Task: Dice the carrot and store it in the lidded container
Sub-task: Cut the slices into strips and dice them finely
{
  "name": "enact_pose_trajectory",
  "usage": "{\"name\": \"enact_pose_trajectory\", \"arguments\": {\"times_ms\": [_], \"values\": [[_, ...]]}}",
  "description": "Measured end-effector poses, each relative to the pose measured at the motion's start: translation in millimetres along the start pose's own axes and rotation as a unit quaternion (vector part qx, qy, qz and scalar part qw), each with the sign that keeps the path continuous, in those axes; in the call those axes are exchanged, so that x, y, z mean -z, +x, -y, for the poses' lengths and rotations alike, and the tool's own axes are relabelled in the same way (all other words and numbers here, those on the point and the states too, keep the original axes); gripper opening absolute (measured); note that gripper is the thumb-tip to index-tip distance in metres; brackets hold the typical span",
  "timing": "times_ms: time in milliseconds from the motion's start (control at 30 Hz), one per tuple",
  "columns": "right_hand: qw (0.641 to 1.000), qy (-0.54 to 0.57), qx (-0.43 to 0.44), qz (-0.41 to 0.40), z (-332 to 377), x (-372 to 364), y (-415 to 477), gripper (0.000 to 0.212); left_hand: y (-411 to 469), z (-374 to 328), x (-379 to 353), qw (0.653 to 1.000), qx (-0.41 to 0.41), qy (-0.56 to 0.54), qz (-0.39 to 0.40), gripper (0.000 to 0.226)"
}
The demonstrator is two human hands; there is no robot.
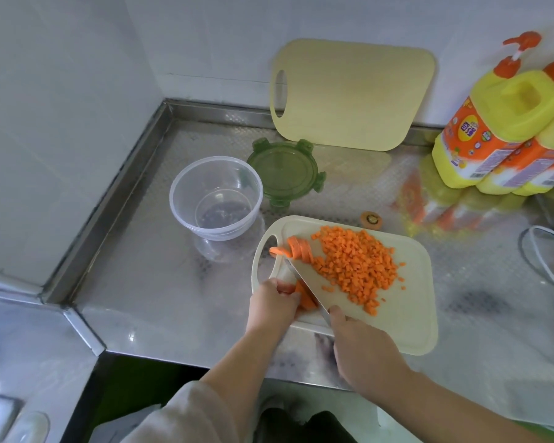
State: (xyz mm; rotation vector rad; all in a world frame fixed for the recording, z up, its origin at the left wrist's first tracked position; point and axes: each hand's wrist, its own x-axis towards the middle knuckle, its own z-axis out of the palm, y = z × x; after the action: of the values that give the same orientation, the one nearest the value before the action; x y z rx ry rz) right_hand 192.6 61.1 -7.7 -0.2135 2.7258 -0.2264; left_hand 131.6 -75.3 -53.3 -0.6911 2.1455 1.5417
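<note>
A heap of diced carrot [355, 265] covers the middle of the cream cutting board [410, 302]. Several carrot slices [296, 248] lean together near the board's handle hole. My left hand [274, 306] pinches a stack of carrot slices [304, 297] at the board's near left edge. My right hand [363, 350] grips the handle of a knife [304, 284], whose blade lies right beside that stack. The clear round container [216, 196] stands empty to the left of the board, and its green clip lid [285, 171] lies behind it.
A second cream board [352, 94] leans on the back wall. Yellow detergent bottles [506, 129] stand at the right. A cut carrot end [371, 219] lies behind the board. A raised steel rim [109, 199] borders the counter's left side, and a white cable [544, 260] loops at far right.
</note>
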Motion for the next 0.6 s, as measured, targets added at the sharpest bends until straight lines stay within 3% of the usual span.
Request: {"name": "enact_pose_trajectory", "arguments": {"times_ms": [300, 467, 600], "values": [[0.998, 0.059, -0.007, 0.000, -5.8, 19.3, -9.4, 0.006, -10.8, -3.3, 1.7, 0.999, -0.033, 0.018, -0.007, 0.009], [1.000, 0.005, 0.006, -0.029, 2.5, 27.6, -19.1, 0.024, -10.3, -3.3, 1.4, 0.999, -0.033, 0.035, -0.010, 0.008], [1.000, 0.003, -0.016, -0.017, 7.3, 26.6, -24.1, 0.024, -10.5, -1.2, 1.3, 0.999, -0.034, 0.026, -0.008, 0.006]]}}
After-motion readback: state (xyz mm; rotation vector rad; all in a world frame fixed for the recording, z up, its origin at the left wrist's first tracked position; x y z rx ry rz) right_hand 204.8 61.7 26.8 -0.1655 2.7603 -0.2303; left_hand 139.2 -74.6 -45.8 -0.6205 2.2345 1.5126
